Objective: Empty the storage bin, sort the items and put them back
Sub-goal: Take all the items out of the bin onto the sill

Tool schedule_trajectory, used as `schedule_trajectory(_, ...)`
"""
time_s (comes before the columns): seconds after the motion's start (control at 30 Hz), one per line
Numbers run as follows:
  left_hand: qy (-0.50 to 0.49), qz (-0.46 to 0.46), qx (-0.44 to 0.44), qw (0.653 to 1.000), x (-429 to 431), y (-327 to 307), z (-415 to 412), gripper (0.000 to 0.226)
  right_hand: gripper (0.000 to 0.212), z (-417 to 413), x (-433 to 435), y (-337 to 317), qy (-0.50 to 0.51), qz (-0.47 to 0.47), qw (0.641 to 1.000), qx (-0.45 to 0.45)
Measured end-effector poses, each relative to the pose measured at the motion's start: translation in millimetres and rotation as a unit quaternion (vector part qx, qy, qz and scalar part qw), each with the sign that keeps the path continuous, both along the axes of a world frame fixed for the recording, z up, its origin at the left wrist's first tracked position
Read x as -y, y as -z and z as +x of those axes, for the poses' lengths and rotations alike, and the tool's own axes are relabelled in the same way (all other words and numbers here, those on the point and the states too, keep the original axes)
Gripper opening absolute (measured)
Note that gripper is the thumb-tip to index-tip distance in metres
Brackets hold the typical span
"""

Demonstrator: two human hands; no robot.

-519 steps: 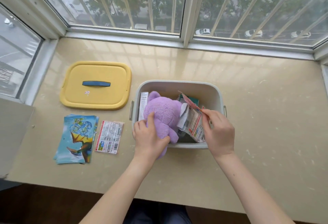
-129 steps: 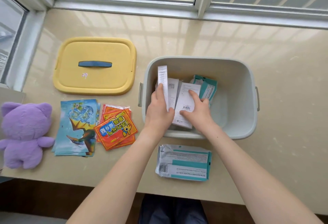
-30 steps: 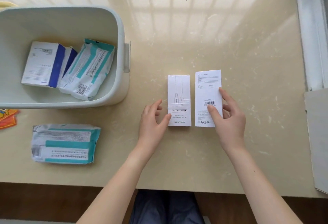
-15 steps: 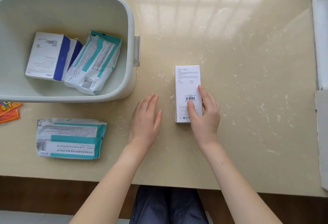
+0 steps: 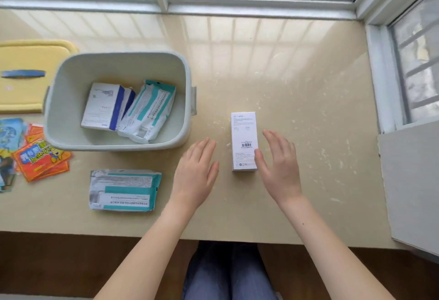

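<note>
Head camera: we look down on a beige counter below a window, and both our forearms reach in from the near edge.
Far left: a yellow lid lies flat. Orange packets are fanned out nearer to us. Both are outside the bin.
Bin: the storage bin stands left of centre and is not yet empty. 2 items lie on its floor.
Bin contents: a blue-and-white box lies on the left, and a teal pouch leans against its right side.
Near edge: a second teal pouch lies flat on the counter, just in front of the bin.
Left hand: our left hand is palm down with straight fingers held close together. It holds nothing and sits between the bin's near right corner and the white box.
White box: the white box lies flat to the right of the bin, its long axis pointing straight away from us.
Right hand: our right hand has straight, slightly spread fingers and grips nothing. The thumb is at the box's near right edge, and we cannot tell whether it touches.
Turning relation: we judge the next reach goes into the bin. The 2 items there lie ahead and to the left of both hands, with the left hand clearly nearer. The blue-and-white box runs almost straight away from us, while the pouch slants up to the right.
</note>
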State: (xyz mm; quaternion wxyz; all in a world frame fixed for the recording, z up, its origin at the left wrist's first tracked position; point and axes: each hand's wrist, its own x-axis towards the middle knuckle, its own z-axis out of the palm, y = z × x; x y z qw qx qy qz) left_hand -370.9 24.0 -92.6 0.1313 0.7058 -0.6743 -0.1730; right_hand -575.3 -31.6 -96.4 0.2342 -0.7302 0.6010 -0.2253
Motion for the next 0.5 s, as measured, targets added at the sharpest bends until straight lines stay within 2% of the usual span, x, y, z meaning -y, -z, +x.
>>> schedule_trajectory(0.17,0.004,-0.094,0.004,0.996,-6.8,-125.5,-1.3,0.042,0.044,-19.2,-7.3,-108.5,-0.043,-0.078,0.995,-0.038)
schedule_trajectory(0.3,-0.002,-0.162,0.002,0.987,-23.7,-202.7,-8.8,0.041,0.043,-27.4,-22.1,-176.4,-0.066,-0.127,0.987,-0.066)
schedule_trajectory(0.4,-0.003,-0.187,0.015,0.982,-44.3,-233.2,-13.2,0.042,0.044,-30.4,-40.1,-207.6,-0.083,-0.140,0.983,-0.080)
schedule_trajectory(0.5,-0.015,-0.179,0.021,0.984,-70.9,-234.6,-16.8,0.043,0.044,-34.5,-61.4,-214.3,-0.097,-0.123,0.983,-0.092)
